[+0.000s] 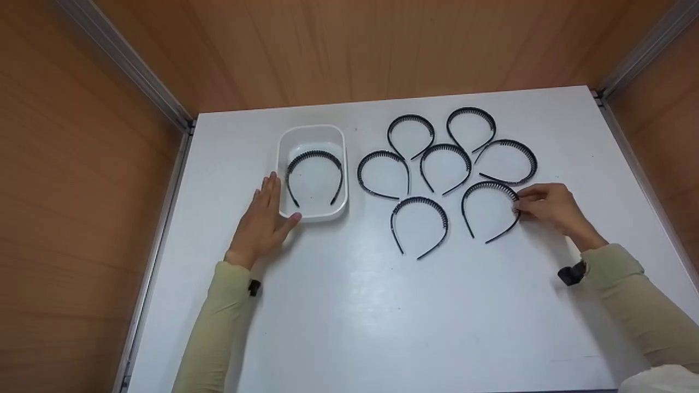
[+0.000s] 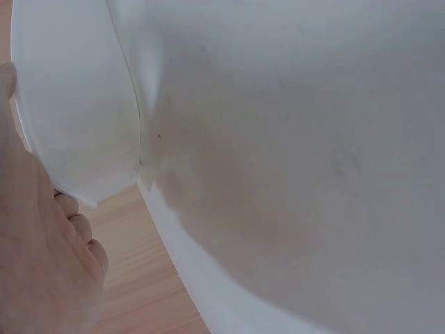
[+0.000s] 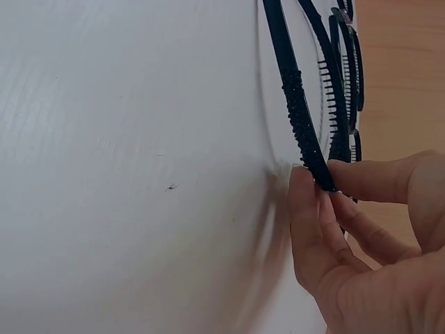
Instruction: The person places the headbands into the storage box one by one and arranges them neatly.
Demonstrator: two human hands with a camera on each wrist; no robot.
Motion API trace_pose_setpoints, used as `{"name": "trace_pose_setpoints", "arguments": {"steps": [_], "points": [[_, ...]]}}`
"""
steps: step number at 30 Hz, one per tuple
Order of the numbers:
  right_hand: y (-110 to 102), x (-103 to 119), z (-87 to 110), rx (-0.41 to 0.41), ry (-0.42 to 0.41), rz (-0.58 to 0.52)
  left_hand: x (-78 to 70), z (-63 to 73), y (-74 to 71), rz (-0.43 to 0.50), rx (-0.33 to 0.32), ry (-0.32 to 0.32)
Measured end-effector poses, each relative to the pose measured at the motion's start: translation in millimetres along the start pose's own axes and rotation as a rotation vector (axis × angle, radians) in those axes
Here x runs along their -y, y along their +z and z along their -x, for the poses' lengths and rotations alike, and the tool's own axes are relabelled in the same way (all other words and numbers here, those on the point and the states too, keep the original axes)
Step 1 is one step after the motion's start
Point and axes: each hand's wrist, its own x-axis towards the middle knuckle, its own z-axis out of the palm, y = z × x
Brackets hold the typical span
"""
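Observation:
My right hand (image 1: 549, 207) pinches the right side of a black toothed headband (image 1: 490, 184) between thumb and fingers. In the right wrist view, the fingertips close round the band of this headband (image 3: 297, 115). On the left, my left hand (image 1: 259, 226) rests with straight fingers against the near left corner of a white plastic tub (image 1: 314, 218), its thumb at the near rim. Another black headband (image 1: 314, 153) lies inside that tub, ends toward me. The left wrist view shows the palm (image 2: 42, 257) beside the tub's wall (image 2: 76, 104).
Several more black headbands lie spread on the white table (image 1: 349, 316) right of the tub, among them one nearest me (image 1: 419, 200) and one at the back right (image 1: 471, 110). A wooden panel (image 1: 349, 49) rises behind the table, with others at both sides.

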Motion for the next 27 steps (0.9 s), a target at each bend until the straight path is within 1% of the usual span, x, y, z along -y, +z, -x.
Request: {"name": "trace_pose_setpoints", "arguments": {"steps": [9,17,23,27], "points": [[-0.8,1.6,1.0,-0.013,-0.024,-0.066,-2.2,-1.3,-1.0,-0.006,-0.005,-0.005],[-3.3,8.0,3.8,-0.019,-0.030,-0.115,-2.3,-1.0,0.1,0.020,-0.002,-0.012],[-4.5,13.2,3.8,-0.015,-0.033,-0.151,-1.9,-1.0,1.3,0.016,-0.005,-0.015],[-4.1,18.4,3.6,-0.010,-0.036,-0.156,-1.3,-0.3,1.4,0.015,-0.016,-0.009]]}}
